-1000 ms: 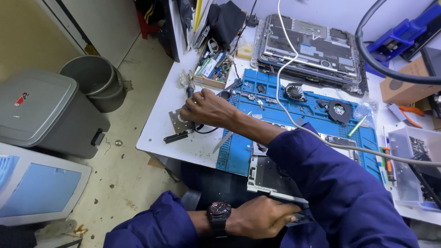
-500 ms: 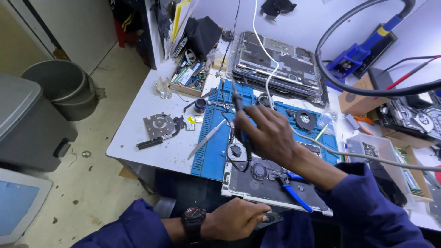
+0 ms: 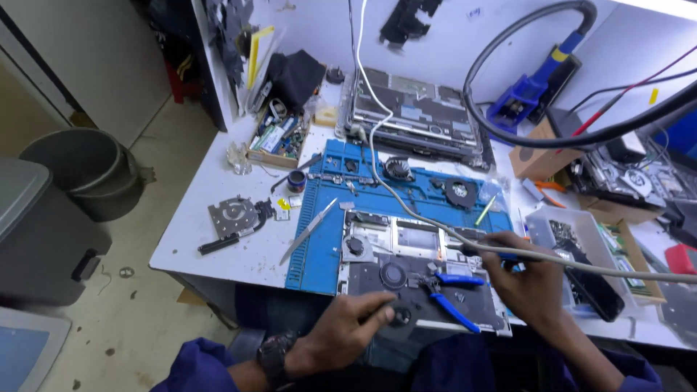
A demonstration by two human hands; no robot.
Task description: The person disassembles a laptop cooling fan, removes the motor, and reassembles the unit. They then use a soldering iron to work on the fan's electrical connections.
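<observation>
Hands first, nearest the front edge of the worktop. Left hand (image 3: 347, 327), watch on the wrist, lies on the near left part of the opened laptop base (image 3: 421, 272), fingers curled over a round black part there; whether it grips that part cannot be told. Right hand (image 3: 524, 279) is closed around the dark handle of a corded tool (image 3: 473, 251), held over the right side of the laptop base; its grey cable (image 3: 617, 270) runs off to the right. Blue-handled pliers (image 3: 446, 290) lie on the base between the two hands.

Laptop base sits at the front edge, partly over the near end of a blue repair mat (image 3: 319, 232). A metal spudger (image 3: 308, 230) lies slanted across the mat's left edge. Left of the mat, on bare white worktop (image 3: 196, 218), a heatsink plate with fan (image 3: 234, 216) and a black pipe beside it.

On the mat's far half: two small black fans (image 3: 398, 168), screws and brackets, too small to tell apart. Right of the mat, a clear plastic tray (image 3: 555, 221) with small parts.

Far edge: second opened laptop chassis (image 3: 414, 116), white wire (image 3: 374, 138) trailing over it toward the near base. Far left corner, a cardboard box of memory boards and oddments (image 3: 274, 138). Far right, a blue tool stand (image 3: 526, 94) with thick black hose (image 3: 523, 138).

Floor, left of worktop: grey bin (image 3: 87, 170).
</observation>
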